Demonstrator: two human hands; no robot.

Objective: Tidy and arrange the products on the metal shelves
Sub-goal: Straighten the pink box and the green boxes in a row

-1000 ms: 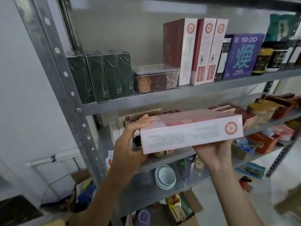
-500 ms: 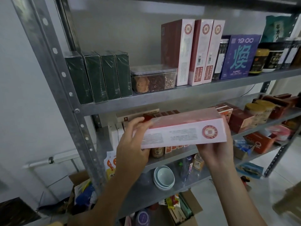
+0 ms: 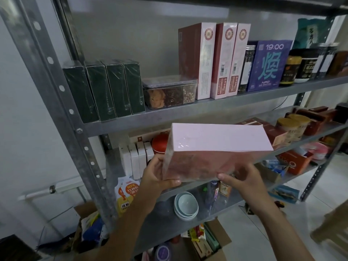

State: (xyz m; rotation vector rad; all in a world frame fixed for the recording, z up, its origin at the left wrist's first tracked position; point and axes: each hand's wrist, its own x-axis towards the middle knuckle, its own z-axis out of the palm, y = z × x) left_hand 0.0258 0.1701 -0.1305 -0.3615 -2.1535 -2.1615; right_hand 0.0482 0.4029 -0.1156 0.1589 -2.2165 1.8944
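With left hand (image 3: pixel 156 176) gripping left end of box (image 3: pixel 216 146); held level before middle shelf (image 3: pixel 308 139), long axis left to right; with right hand (image 3: pixel 243 182) gripping lower front edge. Likely bound up and right, beside upright boxes (image 3: pixel 224 61), nearer right hand.

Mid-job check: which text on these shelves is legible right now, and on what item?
"19:00": top of the purple box, upper shelf.
"NFC": bottom of the same box, under a large Chinese character.
"NFC": orange-and-white pouch, lower left.
Too small or blurred: held pink box, three tall red-and-pink boxes, jars, green bag.
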